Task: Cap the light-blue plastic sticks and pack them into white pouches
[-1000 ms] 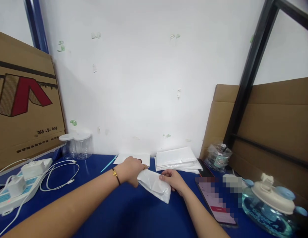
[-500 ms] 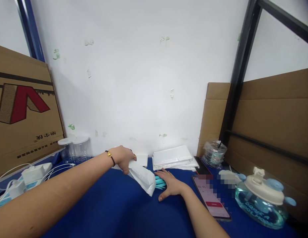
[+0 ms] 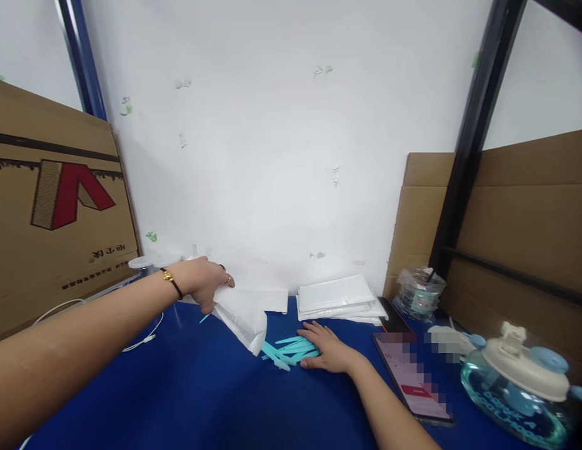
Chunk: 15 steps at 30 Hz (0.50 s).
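Observation:
My left hand (image 3: 209,284) grips one end of a white plastic bag (image 3: 244,319), whose other end hangs down to the right. Turquoise sticks (image 3: 284,353) lie in a loose pile on the blue table (image 3: 215,400), just right of the bag's lower end. The fingers of my right hand (image 3: 326,347) are spread over the right side of this pile. One more turquoise tip (image 3: 205,318) shows just below my left hand. A stack of flat white bags (image 3: 337,297) rests behind my right hand, near the wall.
On the right are a phone (image 3: 412,381), a dark flat object (image 3: 394,317), a wrapped cup (image 3: 419,294) and a bottle of blue liquid (image 3: 516,387). A white flat piece (image 3: 274,300) lies by the wall. Cardboard (image 3: 70,219) and clear jars (image 3: 143,264) stand left.
My left hand has drawn the bag leftward, and far more of the turquoise sticks show on the table. My right hand stays by the pile. The view has shifted slightly.

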Tool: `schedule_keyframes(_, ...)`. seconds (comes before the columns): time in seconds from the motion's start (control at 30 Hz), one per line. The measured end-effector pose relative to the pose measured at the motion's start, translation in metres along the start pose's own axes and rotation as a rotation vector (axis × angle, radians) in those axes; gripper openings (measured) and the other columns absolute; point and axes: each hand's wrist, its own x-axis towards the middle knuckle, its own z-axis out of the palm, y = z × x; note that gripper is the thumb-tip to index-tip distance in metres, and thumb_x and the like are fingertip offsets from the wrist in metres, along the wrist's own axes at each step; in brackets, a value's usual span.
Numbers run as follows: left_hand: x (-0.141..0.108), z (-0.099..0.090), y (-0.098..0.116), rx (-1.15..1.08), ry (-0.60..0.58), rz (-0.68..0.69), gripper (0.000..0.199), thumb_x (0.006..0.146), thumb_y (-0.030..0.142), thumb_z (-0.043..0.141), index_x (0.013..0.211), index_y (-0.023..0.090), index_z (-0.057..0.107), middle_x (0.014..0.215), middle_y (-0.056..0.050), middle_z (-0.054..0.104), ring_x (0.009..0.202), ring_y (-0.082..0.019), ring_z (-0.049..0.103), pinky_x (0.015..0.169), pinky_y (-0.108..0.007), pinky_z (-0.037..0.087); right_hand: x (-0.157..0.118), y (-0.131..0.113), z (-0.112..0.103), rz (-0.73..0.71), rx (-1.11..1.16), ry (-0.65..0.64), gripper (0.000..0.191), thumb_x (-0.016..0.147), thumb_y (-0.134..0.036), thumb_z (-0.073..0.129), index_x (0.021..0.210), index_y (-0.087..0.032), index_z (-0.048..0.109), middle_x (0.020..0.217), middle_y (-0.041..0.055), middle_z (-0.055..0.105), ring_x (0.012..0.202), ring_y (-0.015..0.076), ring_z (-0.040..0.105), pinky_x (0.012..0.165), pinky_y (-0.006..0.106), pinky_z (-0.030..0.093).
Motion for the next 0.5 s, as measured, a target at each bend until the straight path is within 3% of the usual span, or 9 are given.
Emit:
schedule_keyframes(0.17,-0.009,-0.001,-0.009,0.105,0.02,0.017,0.071,0.042,0.016,0.074,0.11,0.03,0.062,0.095,-0.006,0.065,0.084,-0.025,0.057,0.084,-0.038,0.038,-0.001,-0.004,0.002,0.025,0.035,-0.007,0.101,0.057,-0.064,0.07,0.142,-0.03,0.028,0.153,0.0069,0.016,0.14,0.0317,0.002,0.112,0.049,0.005)
schedule_keyframes(0.33,-0.013,-0.002,-0.027,0.097,0.033,-0.047,0.068,0.037,0.011,0.074,0.103,0.026,0.066,0.089,-0.006,0.064,0.09,-0.028,0.055,0.09,-0.043,0.031,-0.007,0.007,-0.006,0.018,0.108,-0.013,0.108,0.047,-0.052,0.08,0.141,-0.029,0.031,0.151,0.0101,0.022,0.139,0.0305,0.014,0.111,0.044,0.016)
schedule_keyframes(0.43,-0.016,0.0,-0.043,0.075,0.023,-0.105,0.072,0.039,0.012,0.073,0.109,0.027,0.064,0.097,-0.009,0.064,0.092,-0.03,0.054,0.089,-0.044,0.033,-0.009,0.016,-0.012,-0.002,0.144,0.022,0.109,0.043,-0.047,0.083,0.139,-0.027,0.035,0.148,0.0101,0.029,0.138,0.0302,0.018,0.112,0.043,0.015)
schedule_keyframes(0.5,-0.019,0.011,-0.057,0.032,0.002,-0.16,0.074,0.041,0.016,0.072,0.113,0.031,0.062,0.105,-0.009,0.063,0.092,-0.031,0.054,0.083,-0.042,0.037,-0.009,0.02,-0.015,-0.011,0.173,0.042,0.11,0.043,-0.045,0.084,0.14,-0.027,0.035,0.148,0.0092,0.029,0.139,0.0297,0.015,0.113,0.043,0.013)
